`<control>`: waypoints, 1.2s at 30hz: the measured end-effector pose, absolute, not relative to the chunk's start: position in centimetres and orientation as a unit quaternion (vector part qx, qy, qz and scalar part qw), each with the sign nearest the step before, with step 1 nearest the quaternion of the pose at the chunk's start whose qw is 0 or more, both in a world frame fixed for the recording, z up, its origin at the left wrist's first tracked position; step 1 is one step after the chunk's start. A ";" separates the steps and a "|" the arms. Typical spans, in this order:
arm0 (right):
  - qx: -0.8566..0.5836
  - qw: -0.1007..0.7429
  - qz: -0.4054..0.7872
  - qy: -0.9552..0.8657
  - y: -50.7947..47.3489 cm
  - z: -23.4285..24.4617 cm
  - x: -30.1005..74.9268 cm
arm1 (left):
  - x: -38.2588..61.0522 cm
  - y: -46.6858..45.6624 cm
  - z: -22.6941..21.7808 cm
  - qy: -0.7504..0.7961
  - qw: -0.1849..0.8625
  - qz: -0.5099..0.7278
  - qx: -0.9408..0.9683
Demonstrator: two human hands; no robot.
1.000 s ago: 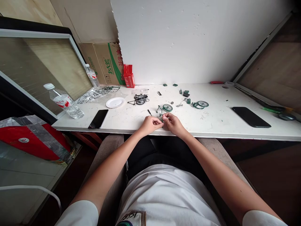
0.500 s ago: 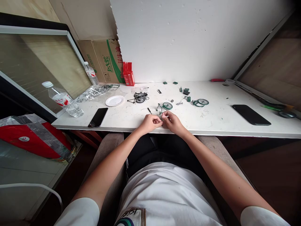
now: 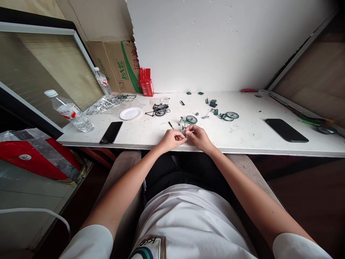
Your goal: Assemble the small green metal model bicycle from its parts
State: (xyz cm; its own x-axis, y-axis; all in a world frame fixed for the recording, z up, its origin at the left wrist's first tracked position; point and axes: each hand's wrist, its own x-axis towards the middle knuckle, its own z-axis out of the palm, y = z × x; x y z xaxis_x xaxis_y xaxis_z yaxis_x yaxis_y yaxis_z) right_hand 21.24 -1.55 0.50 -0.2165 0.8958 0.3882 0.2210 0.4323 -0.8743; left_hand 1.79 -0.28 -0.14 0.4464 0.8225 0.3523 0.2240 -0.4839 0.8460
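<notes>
My left hand [image 3: 170,140] and my right hand [image 3: 198,138] meet at the front edge of the white table [image 3: 250,136], fingers pinched together. Between their fingertips is the lower end of a small green model bicycle frame [image 3: 185,126] with one spoked wheel [image 3: 191,119]. Both hands grip this frame; the exact piece under the fingers is too small to make out. A second green wheel with a fork [image 3: 229,116] lies to the right. A black model bicycle [image 3: 159,109] lies further back on the left. Small green and silver parts [image 3: 211,104] are scattered behind.
A black phone [image 3: 111,132] lies left of my hands, another phone [image 3: 286,130] at the right. A paper plate [image 3: 130,113], plastic wrapping [image 3: 105,104], two water bottles [image 3: 69,112], a red box [image 3: 146,84] and a cardboard carton [image 3: 118,66] stand at the back left. A short black tool [image 3: 171,125] lies near.
The hands stay pinched together on the green frame and have barely shifted. The view has tilted slightly, so everything sits a little higher in the picture.
</notes>
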 end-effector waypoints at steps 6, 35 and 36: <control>-0.377 0.478 0.361 -0.707 -1.4 0.4 21.4 | 1.8 -0.4 0.1 0.338 0.367 0.397 0.770; -0.369 0.484 0.400 -0.685 -1.8 1.1 21.9 | 1.9 -1.1 0.5 0.356 0.392 0.404 0.746; -0.366 0.483 0.397 -0.689 -1.8 1.1 21.8 | 1.9 -1.1 0.5 0.357 0.391 0.403 0.747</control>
